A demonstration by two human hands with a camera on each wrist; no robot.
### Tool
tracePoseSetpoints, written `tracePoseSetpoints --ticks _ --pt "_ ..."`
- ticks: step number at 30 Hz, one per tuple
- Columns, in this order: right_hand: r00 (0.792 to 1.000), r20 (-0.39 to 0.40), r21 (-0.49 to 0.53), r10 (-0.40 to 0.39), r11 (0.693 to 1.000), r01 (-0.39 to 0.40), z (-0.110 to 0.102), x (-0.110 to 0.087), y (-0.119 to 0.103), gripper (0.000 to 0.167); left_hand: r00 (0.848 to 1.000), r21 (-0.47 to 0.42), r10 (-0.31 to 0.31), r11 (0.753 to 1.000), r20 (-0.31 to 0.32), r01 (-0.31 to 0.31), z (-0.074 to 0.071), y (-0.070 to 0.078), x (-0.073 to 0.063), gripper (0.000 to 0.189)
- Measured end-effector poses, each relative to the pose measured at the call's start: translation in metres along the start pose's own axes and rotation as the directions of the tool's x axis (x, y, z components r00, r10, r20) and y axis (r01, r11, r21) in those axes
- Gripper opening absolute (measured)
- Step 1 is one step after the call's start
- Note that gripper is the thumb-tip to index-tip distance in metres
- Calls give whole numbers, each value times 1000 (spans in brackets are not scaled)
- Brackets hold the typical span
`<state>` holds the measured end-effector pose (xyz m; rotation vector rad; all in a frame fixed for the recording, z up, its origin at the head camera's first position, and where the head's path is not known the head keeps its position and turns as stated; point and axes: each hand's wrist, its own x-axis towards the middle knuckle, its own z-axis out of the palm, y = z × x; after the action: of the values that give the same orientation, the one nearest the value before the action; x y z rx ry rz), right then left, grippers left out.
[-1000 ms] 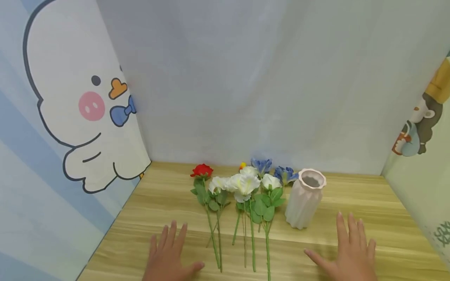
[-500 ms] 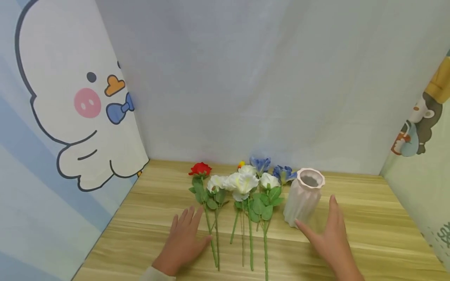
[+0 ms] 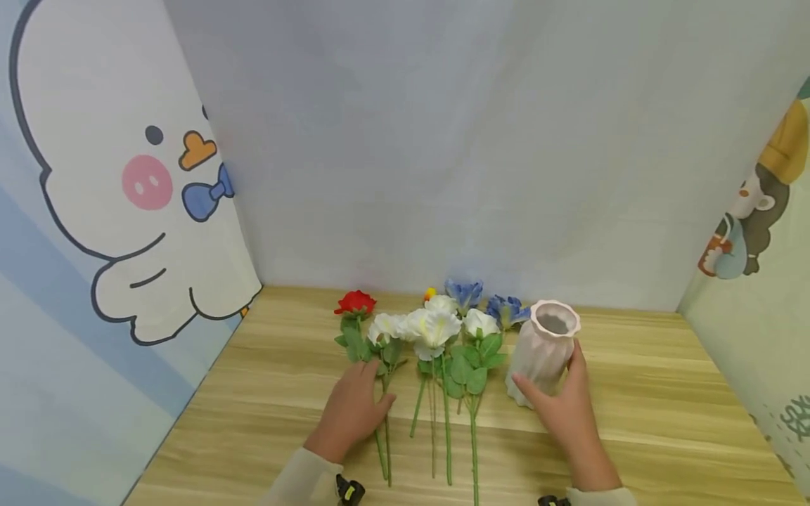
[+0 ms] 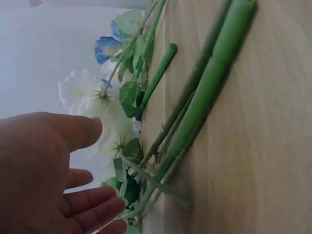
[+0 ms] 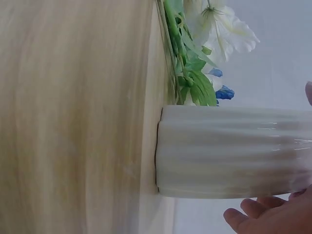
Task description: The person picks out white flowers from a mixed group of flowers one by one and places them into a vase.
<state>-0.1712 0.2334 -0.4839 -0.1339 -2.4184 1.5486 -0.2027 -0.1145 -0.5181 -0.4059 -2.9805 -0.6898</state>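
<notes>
In the head view, several flowers lie in a row on the wooden table: a red rose point(image 3: 356, 303), white flowers point(image 3: 433, 330) and blue flowers point(image 3: 465, 292). My left hand point(image 3: 353, 407) is at the left stems, just below the red rose's leaves. The left wrist view shows its thumb point(image 4: 85, 130) and fingers apart, with green stems point(image 4: 200, 102) beyond them. A pale pink fluted vase point(image 3: 543, 351) stands upright right of the flowers. My right hand point(image 3: 566, 411) spans it, thumb in front and fingers along its right side; in the right wrist view the fingertips point(image 5: 239, 217) show a gap from its wall.
A pale cloth point(image 3: 443, 140) hangs behind the table point(image 3: 658, 393). Printed side panels stand left and right, one with a white duck point(image 3: 114, 211). A small yellow flower point(image 3: 430, 294) peeks out behind the white ones.
Both hands have moved forward and inward from the table's front. The left has reached the left stems, while the right has come around the vase. Flowers and vase keep their places.
</notes>
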Motion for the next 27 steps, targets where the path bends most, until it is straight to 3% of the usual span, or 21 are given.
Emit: tracePoseSetpoints --ticks 6,10,16,21,25,27 --pt "999 -39 46 5 999 -4 9 5 5 117 998 -102 -34 994 48 39 10 0 3 50" --pt "998 -59 76 26 997 -21 12 6 9 110 997 -126 -65 990 31 68 15 3 8 42" --pt "994 -102 64 32 998 -25 15 6 13 102 991 -116 -131 984 34 134 14 6 16 37" --pt "993 -116 75 38 997 -29 15 2 12 99 988 -168 -137 975 73 148 9 7 20 33" --pt "997 -67 63 50 997 -46 14 -2 7 100 984 -271 -147 948 103 170 2 6 18 31" --pt "998 -39 53 56 997 -54 14 -3 5 102 979 -335 -162 922 120 194 -2 7 17 30"
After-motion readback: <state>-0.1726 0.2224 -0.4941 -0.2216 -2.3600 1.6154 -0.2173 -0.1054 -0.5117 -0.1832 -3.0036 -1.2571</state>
